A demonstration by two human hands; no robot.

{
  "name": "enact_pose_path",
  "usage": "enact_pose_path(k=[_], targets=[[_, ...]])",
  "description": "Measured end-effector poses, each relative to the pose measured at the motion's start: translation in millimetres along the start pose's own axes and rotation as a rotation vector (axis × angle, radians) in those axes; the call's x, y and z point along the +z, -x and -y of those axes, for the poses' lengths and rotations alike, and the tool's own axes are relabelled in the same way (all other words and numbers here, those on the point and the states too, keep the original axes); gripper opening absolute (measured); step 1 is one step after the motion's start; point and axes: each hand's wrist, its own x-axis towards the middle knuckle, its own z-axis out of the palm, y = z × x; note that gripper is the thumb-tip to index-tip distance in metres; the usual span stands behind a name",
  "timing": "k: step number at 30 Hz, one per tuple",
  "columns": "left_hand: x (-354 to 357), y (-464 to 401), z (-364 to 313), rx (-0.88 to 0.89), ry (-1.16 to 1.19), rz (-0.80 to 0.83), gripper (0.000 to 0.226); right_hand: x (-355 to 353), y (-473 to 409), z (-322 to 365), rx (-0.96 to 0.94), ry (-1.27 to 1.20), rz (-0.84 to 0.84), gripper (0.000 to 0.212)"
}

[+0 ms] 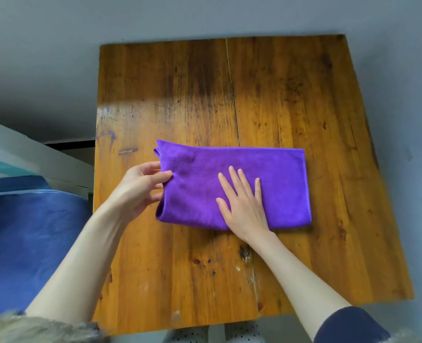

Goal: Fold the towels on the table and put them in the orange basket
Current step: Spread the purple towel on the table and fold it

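A purple towel [266, 174] is lying on the near-middle part of a wooden table [279, 95], already folded into a wide rectangle with its long side running left to right. The right hand [242, 204] is resting flat on the towel's near-centre, fingers straight and spread, apparently pinning the layers so they are not sliding. The left hand [140, 189] is at the towel's left edge, thumb on top and fingers curling beneath, pinching the stacked layers there. That grasp looks suited to lifting the left end and carrying it over to the right for another fold, with the flat hand marking the crease line. Both forearms are reaching in from the near edge of the table. To the left of the table, something covered in blue fabric [26, 231] is sitting beside it. Grey floor [44, 58] is surrounding the table. No orange basket is showing anywhere in view, so the towel is not yet stowed.
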Motion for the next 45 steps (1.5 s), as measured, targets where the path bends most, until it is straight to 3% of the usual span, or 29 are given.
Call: enact_pose_path(k=[5,11,19,24,31,34,36,38,45], targets=[[69.9,22.0,-17.3,0.118,-0.042,0.044,0.022,-25.4,35.7,-60.3,0.032,-0.150,-0.082,0.056],[174.1,10.3,-0.5,0.145,-0.225,0.079,0.023,-44.1,71.5,-114.6,0.169,-0.447,-0.330,0.025],[242.7,-25.6,40.5,0.174,-0.511,-0.112,0.029,-35.0,83.7,-149.5,0.272,-0.636,-0.304,0.022],[260.0,-24.7,42.2,0.345,-0.625,-0.181,0.026,-27.6,82.8,-158.0,0.219,-0.688,-0.237,0.021],[276.1,-27.7,52.0,0.336,-0.684,-0.082,0.027,-33.9,72.1,-160.2,0.356,-0.873,-0.118,0.030],[263.0,-20.9,53.4,0.577,-0.662,-0.145,0.020,-39.3,61.1,-159.3,0.390,-0.891,-0.066,0.033],[241.4,-18.4,56.3,0.795,-0.737,-0.258,0.023,-41.6,50.6,-157.5,0.418,-0.878,-0.098,0.031],[215.4,-22.6,63.7,0.901,-0.831,-0.351,0.026,-44.7,36.8,-154.7,0.458,-0.863,-0.146,0.028],[183.6,-35.8,94.6,0.762,-1.148,-0.248,0.054,-50.1,3.0,-137.0,0.483,-0.631,-0.130,0.028]])
